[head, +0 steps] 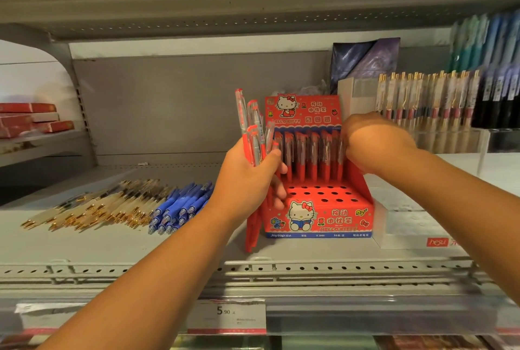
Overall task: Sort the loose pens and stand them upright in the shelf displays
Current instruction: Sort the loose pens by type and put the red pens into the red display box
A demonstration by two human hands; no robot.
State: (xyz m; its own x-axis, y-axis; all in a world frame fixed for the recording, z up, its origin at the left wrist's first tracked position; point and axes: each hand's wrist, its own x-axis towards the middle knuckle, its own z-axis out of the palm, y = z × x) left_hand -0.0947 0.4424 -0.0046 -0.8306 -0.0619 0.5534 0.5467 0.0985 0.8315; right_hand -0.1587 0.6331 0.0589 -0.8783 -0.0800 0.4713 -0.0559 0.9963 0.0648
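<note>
Gold pens and blue pens are lying loose on the shelf. The left grip is clutching red pens beside the red display, whose back row is standing filled while the front holes are waiting. The right grip is reaching that row; I cannot tell whether it is holding anything.

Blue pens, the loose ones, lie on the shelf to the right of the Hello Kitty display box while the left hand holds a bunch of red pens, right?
Not quite. The head view shows the blue pens lying left of the Hello Kitty display box, not right. The left hand does hold a bunch of red pens.
</note>
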